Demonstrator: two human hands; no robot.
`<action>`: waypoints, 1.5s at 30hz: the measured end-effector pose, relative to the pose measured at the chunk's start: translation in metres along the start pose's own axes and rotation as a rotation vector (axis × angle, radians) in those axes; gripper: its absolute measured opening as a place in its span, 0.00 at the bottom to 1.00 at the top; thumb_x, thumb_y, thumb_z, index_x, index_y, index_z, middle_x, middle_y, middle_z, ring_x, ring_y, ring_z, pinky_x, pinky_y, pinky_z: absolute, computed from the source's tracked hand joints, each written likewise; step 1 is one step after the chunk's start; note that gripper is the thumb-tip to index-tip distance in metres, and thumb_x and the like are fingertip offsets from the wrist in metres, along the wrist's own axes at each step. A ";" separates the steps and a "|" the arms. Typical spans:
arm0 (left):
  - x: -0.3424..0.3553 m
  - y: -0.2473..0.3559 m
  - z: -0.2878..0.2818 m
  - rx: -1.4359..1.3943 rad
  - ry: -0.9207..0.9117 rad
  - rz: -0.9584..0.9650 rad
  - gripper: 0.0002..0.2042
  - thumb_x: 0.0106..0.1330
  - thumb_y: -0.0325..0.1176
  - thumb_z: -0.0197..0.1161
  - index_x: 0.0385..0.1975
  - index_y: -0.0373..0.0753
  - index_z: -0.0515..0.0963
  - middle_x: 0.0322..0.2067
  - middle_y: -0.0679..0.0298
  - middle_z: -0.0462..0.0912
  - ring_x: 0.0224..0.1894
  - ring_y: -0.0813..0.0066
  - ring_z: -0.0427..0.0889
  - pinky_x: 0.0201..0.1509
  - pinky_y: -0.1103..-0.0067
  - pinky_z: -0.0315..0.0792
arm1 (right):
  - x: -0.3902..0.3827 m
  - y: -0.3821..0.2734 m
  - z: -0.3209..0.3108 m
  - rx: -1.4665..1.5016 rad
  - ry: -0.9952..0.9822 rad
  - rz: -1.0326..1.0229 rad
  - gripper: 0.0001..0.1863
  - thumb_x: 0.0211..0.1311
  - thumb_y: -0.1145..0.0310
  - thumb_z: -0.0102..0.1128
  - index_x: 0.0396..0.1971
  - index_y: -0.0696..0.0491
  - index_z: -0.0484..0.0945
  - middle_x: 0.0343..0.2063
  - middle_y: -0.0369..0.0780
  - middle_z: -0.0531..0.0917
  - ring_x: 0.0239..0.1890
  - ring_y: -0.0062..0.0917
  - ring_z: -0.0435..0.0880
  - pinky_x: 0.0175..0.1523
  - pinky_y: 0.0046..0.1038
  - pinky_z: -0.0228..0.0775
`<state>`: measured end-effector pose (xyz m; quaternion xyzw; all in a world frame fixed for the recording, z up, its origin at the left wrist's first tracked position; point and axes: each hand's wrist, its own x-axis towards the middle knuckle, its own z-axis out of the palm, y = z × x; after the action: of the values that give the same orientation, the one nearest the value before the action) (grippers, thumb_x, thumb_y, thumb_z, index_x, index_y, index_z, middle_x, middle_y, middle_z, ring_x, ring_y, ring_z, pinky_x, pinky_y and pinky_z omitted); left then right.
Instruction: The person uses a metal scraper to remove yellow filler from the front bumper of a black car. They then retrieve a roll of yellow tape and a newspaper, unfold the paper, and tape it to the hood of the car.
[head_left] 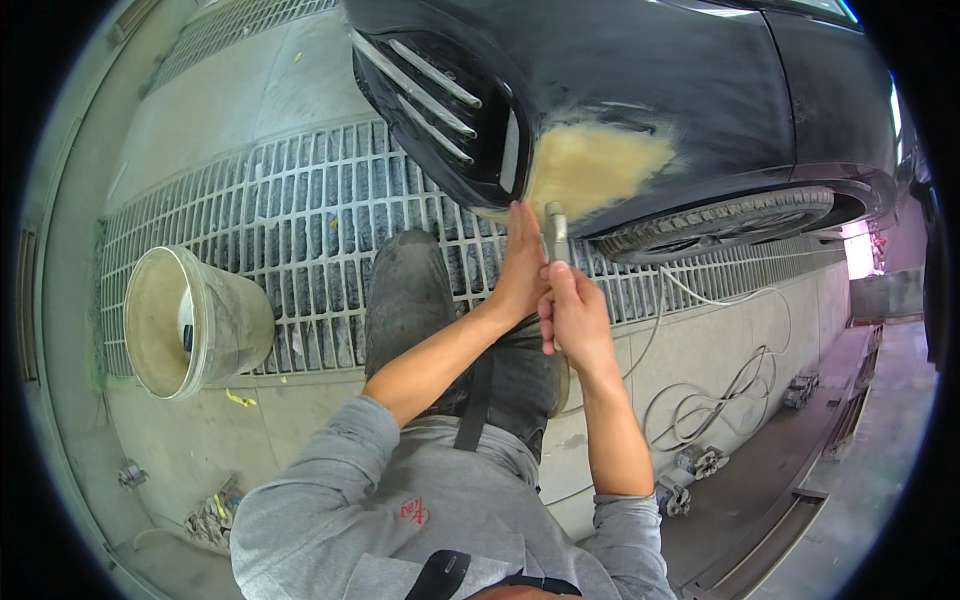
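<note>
My right hand [578,312] is closed round a pale metal air blow gun [557,228]. Its head points up toward the lower edge of a dark car bumper [640,60]. Beside it, my left hand [520,268] has its fingers stretched out straight, their tips at the bumper's lower corner. Just above both hands lies a yellowish patch of sanded filler [600,168] on the bumper. Left of that patch is a dark grille opening with bright trim strips [430,95]. Where the gun's lower end meets my palm is hidden.
A dusty white bucket [235,315] stands at the left on the floor grating [310,220]. The car's front tyre [720,225] is to the right. A pale hose [725,395] lies coiled on the concrete at the right. Crumpled scraps [215,515] lie at the lower left.
</note>
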<state>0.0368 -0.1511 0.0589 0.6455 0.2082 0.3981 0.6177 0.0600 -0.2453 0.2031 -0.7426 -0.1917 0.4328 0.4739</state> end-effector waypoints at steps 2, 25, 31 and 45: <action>0.002 0.017 -0.001 0.235 0.059 0.159 0.40 0.70 0.38 0.60 0.74 0.31 0.44 0.73 0.35 0.42 0.75 0.40 0.46 0.75 0.62 0.49 | -0.011 -0.005 -0.003 0.023 0.013 -0.025 0.23 0.77 0.53 0.44 0.47 0.60 0.75 0.18 0.33 0.72 0.13 0.14 0.68 0.13 0.20 0.61; 0.046 -0.101 -0.083 -0.250 0.332 -0.535 0.47 0.56 0.17 0.53 0.74 0.34 0.31 0.71 0.43 0.53 0.71 0.56 0.60 0.74 0.66 0.55 | 0.088 0.120 -0.014 0.033 -0.014 0.309 0.25 0.69 0.49 0.50 0.36 0.61 0.76 0.18 0.36 0.73 0.15 0.21 0.70 0.16 0.27 0.63; 0.058 -0.106 -0.069 -0.812 0.384 -0.763 0.25 0.52 0.13 0.49 0.54 0.26 0.69 0.55 0.51 0.74 0.60 0.53 0.72 0.71 0.61 0.64 | 0.115 0.163 -0.043 0.194 0.304 0.223 0.23 0.72 0.51 0.50 0.30 0.59 0.74 0.18 0.37 0.75 0.12 0.22 0.70 0.15 0.28 0.64; 0.048 -0.107 -0.034 -0.814 0.159 -0.858 0.28 0.56 0.13 0.46 0.61 0.26 0.64 0.59 0.44 0.70 0.64 0.51 0.69 0.69 0.62 0.69 | 0.092 0.139 -0.052 0.024 0.182 0.237 0.26 0.72 0.49 0.49 0.37 0.61 0.78 0.18 0.36 0.74 0.13 0.20 0.71 0.16 0.26 0.65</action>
<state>0.0631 -0.0775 -0.0342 0.1832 0.3268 0.2078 0.9036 0.1363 -0.2761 0.0491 -0.7905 -0.0537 0.4188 0.4437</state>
